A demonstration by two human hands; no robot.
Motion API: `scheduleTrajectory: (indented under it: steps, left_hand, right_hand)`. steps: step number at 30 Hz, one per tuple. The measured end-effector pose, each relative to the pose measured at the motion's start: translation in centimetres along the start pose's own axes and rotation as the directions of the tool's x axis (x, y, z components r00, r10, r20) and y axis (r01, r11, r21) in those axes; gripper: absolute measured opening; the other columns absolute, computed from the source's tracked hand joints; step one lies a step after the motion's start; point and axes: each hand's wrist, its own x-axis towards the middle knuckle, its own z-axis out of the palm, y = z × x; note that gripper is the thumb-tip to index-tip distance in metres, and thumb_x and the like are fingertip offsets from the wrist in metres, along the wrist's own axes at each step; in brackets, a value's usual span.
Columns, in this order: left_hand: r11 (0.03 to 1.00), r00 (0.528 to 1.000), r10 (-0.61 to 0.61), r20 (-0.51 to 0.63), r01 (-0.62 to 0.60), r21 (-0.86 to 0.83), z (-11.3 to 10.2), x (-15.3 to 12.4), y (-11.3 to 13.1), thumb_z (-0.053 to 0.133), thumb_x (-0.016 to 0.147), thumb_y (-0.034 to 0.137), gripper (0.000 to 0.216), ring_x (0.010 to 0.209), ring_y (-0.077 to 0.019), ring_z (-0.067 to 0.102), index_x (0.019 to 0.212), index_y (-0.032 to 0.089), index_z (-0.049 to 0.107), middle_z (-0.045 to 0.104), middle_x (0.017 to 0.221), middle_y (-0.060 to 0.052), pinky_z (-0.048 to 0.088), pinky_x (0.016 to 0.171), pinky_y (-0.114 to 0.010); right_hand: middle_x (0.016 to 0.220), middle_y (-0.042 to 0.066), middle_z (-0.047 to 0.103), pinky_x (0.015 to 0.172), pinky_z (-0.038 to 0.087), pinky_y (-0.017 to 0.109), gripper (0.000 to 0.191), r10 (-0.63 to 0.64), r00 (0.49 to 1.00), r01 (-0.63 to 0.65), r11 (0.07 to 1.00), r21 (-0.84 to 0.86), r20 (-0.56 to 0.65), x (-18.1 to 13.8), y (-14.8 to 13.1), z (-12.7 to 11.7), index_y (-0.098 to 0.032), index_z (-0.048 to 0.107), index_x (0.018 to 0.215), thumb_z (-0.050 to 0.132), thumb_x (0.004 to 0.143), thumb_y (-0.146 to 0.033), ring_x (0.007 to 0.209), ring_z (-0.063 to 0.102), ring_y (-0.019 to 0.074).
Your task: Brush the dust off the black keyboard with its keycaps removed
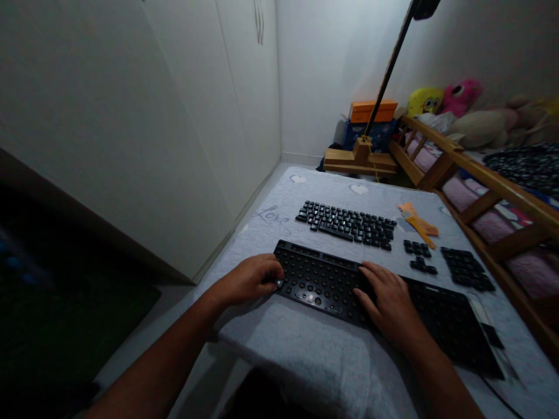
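Person's own 2 bare hands at work on a black keyboard (pixel 314 285), lying slantwise from the centre to the lower right of the frame on a cloth-covered table (pixel 279 331). Its key places are bare of caps, with small round mounts showing.

Left hand (pixel 257 276): at the keyboard's left end, centre of frame, thumb and fingers curled together as in a pinch. A small pale glint shows at the thumb tip; cannot tell whether anything is gripped.

Right hand (pixel 384 291): open, resting over the middle of the keyboard, fingers at its far edge, thumb apart on the near part.

Loose keys: 1 large block of keys (pixel 345 224) above the keyboard; right of it, 1 small cluster of keys (pixel 417 249), arrow keys (pixel 423 266) just below, and number keys (pixel 467 269) farther right.

Orange tool (pixel 423 234) lies by an orange cloth (pixel 429 226), right of the large block. Cable (pixel 502 397), lower right.
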Motion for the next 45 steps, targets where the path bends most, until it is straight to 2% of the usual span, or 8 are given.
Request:
scheduleTrajectory:
  steps: [7, 15, 20, 26, 31, 36, 45]
  left_hand:
    - [0.998, 0.998, -0.060, -0.001, 0.060, 0.003, 0.3, -0.3, 0.1, 0.062, 0.073, 0.009, 0.021, 0.086, -0.0155, 0.057, 0.091, 0.019, 0.066, 0.062, 0.093, -0.002, 0.044, 0.076, -0.026]
    - [0.997, 0.997, -0.070, -0.014, 0.070, -0.028, 0.3, -0.6, 0.3, 0.065, 0.074, 0.016, 0.021, 0.087, -0.0162, 0.058, 0.095, 0.019, 0.066, 0.063, 0.095, -0.003, 0.046, 0.077, -0.027]
    - [0.991, 0.995, -0.100, -0.021, 0.097, -0.094, 0.2, -0.5, 0.7, 0.061, 0.081, 0.020, 0.009, 0.080, -0.0137, 0.058, 0.088, 0.019, 0.068, 0.062, 0.090, -0.002, 0.046, 0.071, -0.024]
    - [0.984, 0.993, -0.109, -0.054, 0.100, -0.150, 0.7, -0.3, 0.2, 0.059, 0.077, 0.014, 0.010, 0.076, -0.0124, 0.057, 0.083, 0.018, 0.066, 0.061, 0.087, -0.002, 0.045, 0.067, -0.022]
    - [0.985, 0.991, -0.116, -0.066, 0.106, -0.133, 0.9, -0.3, 0.1, 0.059, 0.078, 0.014, 0.010, 0.076, -0.0126, 0.057, 0.082, 0.018, 0.067, 0.061, 0.086, -0.001, 0.045, 0.068, -0.023]
    - [0.982, 0.984, -0.158, -0.077, 0.149, -0.120, 1.1, -0.2, 0.4, 0.064, 0.080, 0.022, 0.006, 0.077, -0.0137, 0.056, 0.080, 0.018, 0.067, 0.060, 0.086, -0.002, 0.044, 0.068, -0.024]
    - [0.967, 0.983, -0.155, -0.101, 0.130, -0.219, 1.8, -0.1, -0.2, 0.064, 0.080, 0.019, 0.004, 0.079, -0.0140, 0.057, 0.078, 0.017, 0.067, 0.062, 0.085, -0.002, 0.045, 0.073, -0.025]
  right_hand:
    - [0.136, 0.016, 0.062, 0.104, 0.040, 0.051, 0.041, 0.012, 1.000, -0.012, 1.000, 0.008, 0.004, 0.0, -0.1, 0.0, -0.015, 0.063, 0.126, 0.051, 0.094, -0.038, 0.125, 0.056, 0.0324]
    - [0.136, 0.017, 0.062, 0.104, 0.041, 0.051, 0.042, 0.000, 1.000, 0.000, 1.000, 0.007, 0.004, 0.0, -0.1, -0.1, -0.014, 0.062, 0.127, 0.052, 0.094, -0.037, 0.124, 0.056, 0.0327]
    - [0.135, 0.017, 0.062, 0.104, 0.041, 0.051, 0.041, 0.013, 1.000, -0.013, 1.000, 0.015, 0.008, 0.1, -0.2, -0.2, -0.015, 0.063, 0.126, 0.052, 0.093, -0.037, 0.124, 0.056, 0.0326]
    - [0.136, 0.016, 0.062, 0.104, 0.041, 0.052, 0.041, 0.015, 1.000, -0.015, 1.000, 0.013, 0.018, 0.0, -0.3, -0.3, -0.015, 0.062, 0.126, 0.051, 0.094, -0.038, 0.125, 0.055, 0.0326]
    - [0.135, 0.016, 0.062, 0.103, 0.042, 0.052, 0.040, 0.016, 1.000, -0.016, 1.000, 0.023, 0.005, 0.1, -0.3, -0.3, -0.016, 0.063, 0.126, 0.050, 0.094, -0.037, 0.124, 0.056, 0.0327]
    - [0.135, 0.017, 0.062, 0.103, 0.042, 0.052, 0.040, 0.013, 1.000, -0.014, 1.000, 0.017, 0.011, 0.2, -0.3, -0.3, -0.016, 0.063, 0.125, 0.051, 0.093, -0.037, 0.124, 0.056, 0.0332]
    - [0.134, 0.017, 0.063, 0.103, 0.041, 0.052, 0.040, 0.011, 1.000, -0.011, 1.000, 0.011, 0.004, 0.1, -0.3, -0.2, -0.016, 0.063, 0.125, 0.051, 0.093, -0.037, 0.123, 0.057, 0.0333]
